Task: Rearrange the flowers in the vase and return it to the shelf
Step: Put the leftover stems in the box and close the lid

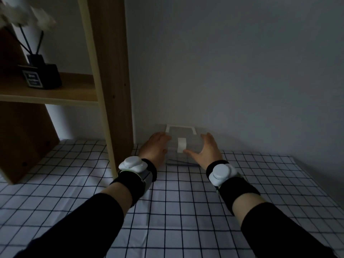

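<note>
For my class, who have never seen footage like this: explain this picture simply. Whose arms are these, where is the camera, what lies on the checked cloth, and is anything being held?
There is no machine here. The single picture comes from a camera worn on a person's head, looking forward and down, so the two arms belong to the wearer. Each wrist carries a black band with a white round device.

The left hand and right hand are spread open on either side of a translucent grey box with a white clasp and handle. It sits on the checked cloth against the wall. The hands are at its sides, but whether they grip it is unclear.

On the left stands a wooden shelf. On it sits a dark vase with thin dark stems and blurred white flowers. Neither hand touches it.
</note>
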